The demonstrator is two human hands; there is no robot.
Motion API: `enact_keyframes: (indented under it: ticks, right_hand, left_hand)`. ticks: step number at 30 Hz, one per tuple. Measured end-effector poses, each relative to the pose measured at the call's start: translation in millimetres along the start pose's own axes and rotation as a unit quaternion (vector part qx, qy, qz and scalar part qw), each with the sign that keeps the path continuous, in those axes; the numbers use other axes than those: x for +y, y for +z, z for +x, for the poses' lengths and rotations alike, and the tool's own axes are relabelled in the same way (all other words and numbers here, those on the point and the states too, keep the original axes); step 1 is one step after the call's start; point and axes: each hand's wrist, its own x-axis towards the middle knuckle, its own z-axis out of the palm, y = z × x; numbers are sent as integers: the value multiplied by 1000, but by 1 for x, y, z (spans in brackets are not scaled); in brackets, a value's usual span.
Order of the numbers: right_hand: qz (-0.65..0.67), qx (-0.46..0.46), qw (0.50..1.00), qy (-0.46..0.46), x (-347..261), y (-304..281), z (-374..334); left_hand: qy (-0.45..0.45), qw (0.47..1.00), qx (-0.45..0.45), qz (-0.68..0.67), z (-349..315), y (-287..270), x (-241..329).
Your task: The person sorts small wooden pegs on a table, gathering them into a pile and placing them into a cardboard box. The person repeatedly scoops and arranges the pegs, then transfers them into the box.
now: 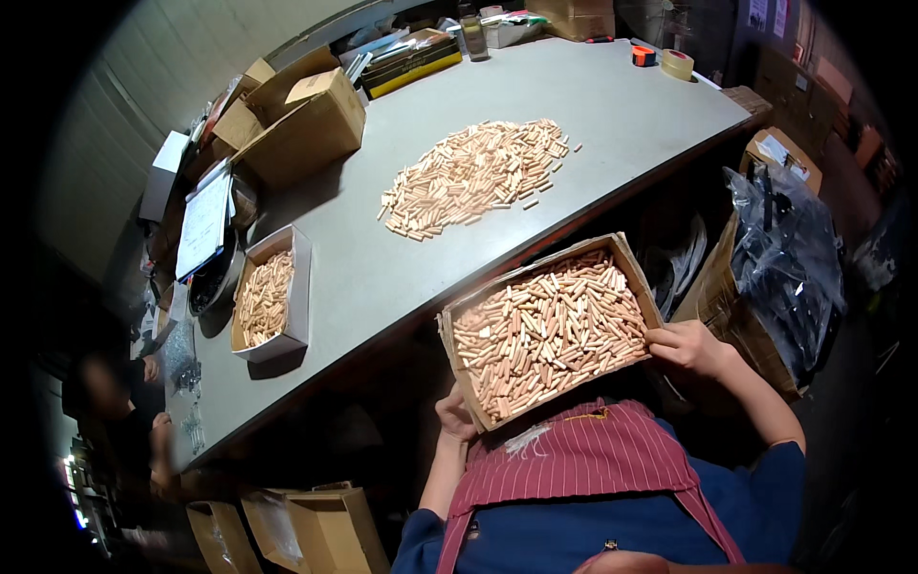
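A shallow open cardboard box [632,260], filled with short wooden dowel pins [550,330], is held in front of my apron, beside the table's near edge. My left hand [456,413] grips its lower left corner, with the fingers partly hidden beneath. At the box's right end, my right hand [687,346] has its fingers curled onto the wall. On the grey table [421,277] beyond, a wide heap of the same dowel pins [478,175] lies loose. Farther left stands a white box [298,287] holding more of these pins.
A large open carton [306,129] and a clipboard [204,225] occupy the table's left side. Tape rolls [677,64] sit at the far right corner. A carton with clear plastic bags [789,268] stands on my right. Another person's hand [161,430] is at the left table end.
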Motion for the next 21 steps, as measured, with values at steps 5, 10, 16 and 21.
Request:
enact_keyframes:
  ticks: [5, 10, 16, 21]
  right_hand:
    - [44, -26, 999, 15, 19, 20, 9]
    - [74, -83, 994, 5, 46, 15, 39]
    - [151, -238, 959, 40, 63, 16, 48]
    - [207, -227, 947, 92, 57, 32, 45]
  left_hand:
    - [29, 976, 198, 83, -3, -1, -15]
    - [47, 984, 147, 89, -5, 0, -8]
    - [-13, 955, 120, 271, 2, 41, 31]
    - [-43, 916, 136, 376, 0, 36, 39]
